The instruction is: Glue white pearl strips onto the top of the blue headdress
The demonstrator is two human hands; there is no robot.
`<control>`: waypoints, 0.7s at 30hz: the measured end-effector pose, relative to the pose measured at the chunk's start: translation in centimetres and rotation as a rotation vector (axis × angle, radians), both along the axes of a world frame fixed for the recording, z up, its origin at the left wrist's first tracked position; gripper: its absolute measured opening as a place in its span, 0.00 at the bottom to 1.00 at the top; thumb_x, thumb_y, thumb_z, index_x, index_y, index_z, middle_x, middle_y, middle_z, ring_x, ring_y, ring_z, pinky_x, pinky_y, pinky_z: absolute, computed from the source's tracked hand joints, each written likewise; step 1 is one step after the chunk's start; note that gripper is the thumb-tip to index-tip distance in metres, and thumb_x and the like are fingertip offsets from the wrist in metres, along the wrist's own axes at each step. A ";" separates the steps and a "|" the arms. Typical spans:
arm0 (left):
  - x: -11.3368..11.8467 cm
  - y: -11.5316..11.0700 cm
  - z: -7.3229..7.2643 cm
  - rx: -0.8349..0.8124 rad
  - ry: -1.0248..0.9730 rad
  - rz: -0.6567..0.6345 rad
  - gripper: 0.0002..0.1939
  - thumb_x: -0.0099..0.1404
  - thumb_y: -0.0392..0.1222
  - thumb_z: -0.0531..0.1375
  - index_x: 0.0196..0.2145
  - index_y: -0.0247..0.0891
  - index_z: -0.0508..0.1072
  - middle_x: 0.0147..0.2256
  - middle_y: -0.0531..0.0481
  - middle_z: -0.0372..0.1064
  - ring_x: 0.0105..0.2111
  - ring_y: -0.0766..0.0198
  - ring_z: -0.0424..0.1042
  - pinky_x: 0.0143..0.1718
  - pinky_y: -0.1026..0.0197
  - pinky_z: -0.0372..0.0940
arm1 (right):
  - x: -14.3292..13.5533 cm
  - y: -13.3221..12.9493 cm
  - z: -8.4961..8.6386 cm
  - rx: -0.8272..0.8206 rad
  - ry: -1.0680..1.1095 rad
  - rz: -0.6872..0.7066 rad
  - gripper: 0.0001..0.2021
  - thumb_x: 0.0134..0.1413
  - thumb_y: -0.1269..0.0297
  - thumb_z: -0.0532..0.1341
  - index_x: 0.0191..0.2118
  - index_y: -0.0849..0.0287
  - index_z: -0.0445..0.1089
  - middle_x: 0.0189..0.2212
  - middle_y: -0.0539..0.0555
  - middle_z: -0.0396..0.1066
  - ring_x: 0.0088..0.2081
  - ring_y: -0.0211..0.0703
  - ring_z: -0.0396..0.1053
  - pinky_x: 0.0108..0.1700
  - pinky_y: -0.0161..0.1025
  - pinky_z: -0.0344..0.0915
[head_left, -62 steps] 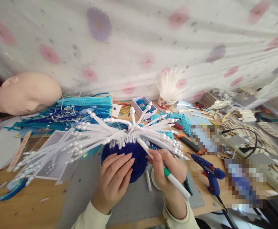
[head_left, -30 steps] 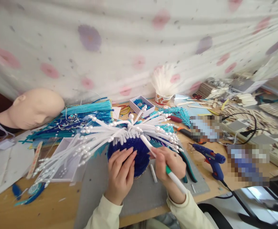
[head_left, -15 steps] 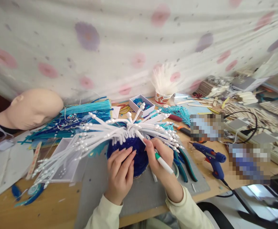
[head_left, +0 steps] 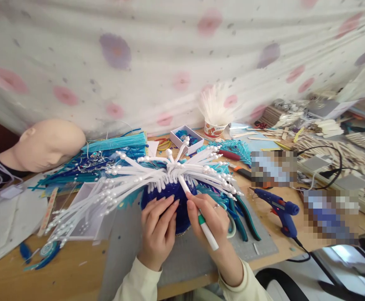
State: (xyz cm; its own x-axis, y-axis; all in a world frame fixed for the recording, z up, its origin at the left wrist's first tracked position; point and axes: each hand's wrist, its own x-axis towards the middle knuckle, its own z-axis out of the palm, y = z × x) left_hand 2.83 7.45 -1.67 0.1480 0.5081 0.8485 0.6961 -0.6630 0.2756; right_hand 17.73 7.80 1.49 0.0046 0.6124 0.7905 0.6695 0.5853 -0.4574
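A dark blue velvet headpiece rests on a grey cutting mat. White fuzzy stems tipped with pearl beads fan out from its top to both sides. My left hand lies over its front left with the fingers curved onto the velvet; the thumb is hidden. In my right hand is a white pen with a green band, pinched and slanting up to the left. The pen's upper end meets the bases of the white stems near the middle.
A blue hot glue gun and teal-handled pliers lie to the right. On the left are a mannequin head and blue trims. Behind stand a small white box and a paper cup with clear sticks.
My right hand has turned and dropped slightly, and the pen now stands steeper, its lower end further left and down. My left hand stays on the headpiece. The view has shifted slightly.
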 end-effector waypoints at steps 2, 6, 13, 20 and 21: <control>0.0 0.0 0.0 -0.006 -0.001 -0.001 0.22 0.67 0.25 0.60 0.57 0.39 0.73 0.48 0.42 0.76 0.50 0.55 0.73 0.55 0.49 0.68 | -0.2 -0.1 -0.1 -0.019 0.013 -0.024 0.07 0.67 0.73 0.57 0.43 0.59 0.73 0.28 0.53 0.78 0.27 0.39 0.75 0.30 0.34 0.69; -0.1 0.1 -0.2 -0.014 -0.015 0.008 0.24 0.68 0.27 0.59 0.59 0.42 0.71 0.49 0.43 0.77 0.52 0.55 0.74 0.56 0.48 0.68 | -1.1 0.1 1.3 -0.061 -0.008 -0.061 0.07 0.68 0.72 0.56 0.41 0.59 0.72 0.26 0.52 0.76 0.25 0.39 0.74 0.28 0.34 0.66; 0.3 0.2 -0.1 0.009 0.001 0.039 0.23 0.69 0.27 0.59 0.59 0.41 0.71 0.49 0.42 0.78 0.52 0.54 0.75 0.54 0.48 0.70 | -2.8 1.2 2.5 -0.187 0.202 -0.197 0.18 0.69 0.64 0.54 0.25 0.56 0.62 0.15 0.44 0.63 0.16 0.33 0.61 0.20 0.32 0.52; 0.3 0.3 2.2 0.009 0.011 0.028 0.17 0.68 0.27 0.59 0.52 0.39 0.74 0.45 0.43 0.78 0.46 0.56 0.76 0.50 0.51 0.70 | -2.1 1.6 2.7 -0.233 0.282 -0.131 0.18 0.69 0.64 0.54 0.24 0.55 0.58 0.16 0.42 0.59 0.17 0.32 0.56 0.21 0.32 0.51; 0.3 0.5 2.5 0.008 0.002 0.055 0.17 0.67 0.28 0.60 0.52 0.39 0.73 0.44 0.42 0.77 0.45 0.56 0.76 0.48 0.51 0.70 | -1.7 1.6 3.1 -0.235 0.267 -0.110 0.18 0.68 0.64 0.54 0.24 0.55 0.57 0.16 0.42 0.57 0.17 0.32 0.56 0.21 0.32 0.50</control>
State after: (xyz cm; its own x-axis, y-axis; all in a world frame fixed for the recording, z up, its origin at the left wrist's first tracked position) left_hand 3.08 7.90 0.88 0.1216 0.5089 0.8522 0.7323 -0.6256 0.2691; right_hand 16.00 9.45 4.62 0.2680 0.7613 0.5903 0.5614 0.3745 -0.7379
